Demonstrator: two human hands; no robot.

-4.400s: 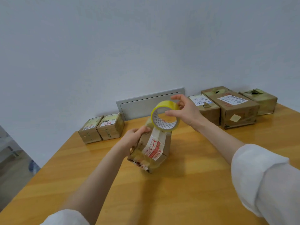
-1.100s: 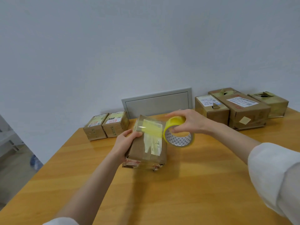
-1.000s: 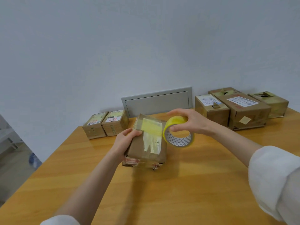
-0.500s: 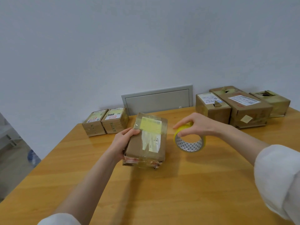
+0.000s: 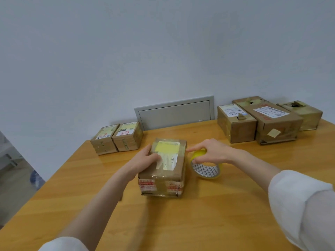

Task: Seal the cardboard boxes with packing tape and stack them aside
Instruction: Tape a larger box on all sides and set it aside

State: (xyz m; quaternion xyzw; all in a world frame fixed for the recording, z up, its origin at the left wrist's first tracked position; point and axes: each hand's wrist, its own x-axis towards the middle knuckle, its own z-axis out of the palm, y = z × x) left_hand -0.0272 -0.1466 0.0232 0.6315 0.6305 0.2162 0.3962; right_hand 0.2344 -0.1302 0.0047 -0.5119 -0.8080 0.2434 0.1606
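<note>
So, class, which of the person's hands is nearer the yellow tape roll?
Right. The right hand grips the tape roll from above; the left hand presses the box beside it.

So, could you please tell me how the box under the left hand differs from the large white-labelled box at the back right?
The near box bears a yellow label and red-printed tape low down; the large box bears a white label and a pale sticker in front. The near box stands alone under the left hand; the large box sits untouched among other boxes. Both are brown cardboard.
</note>
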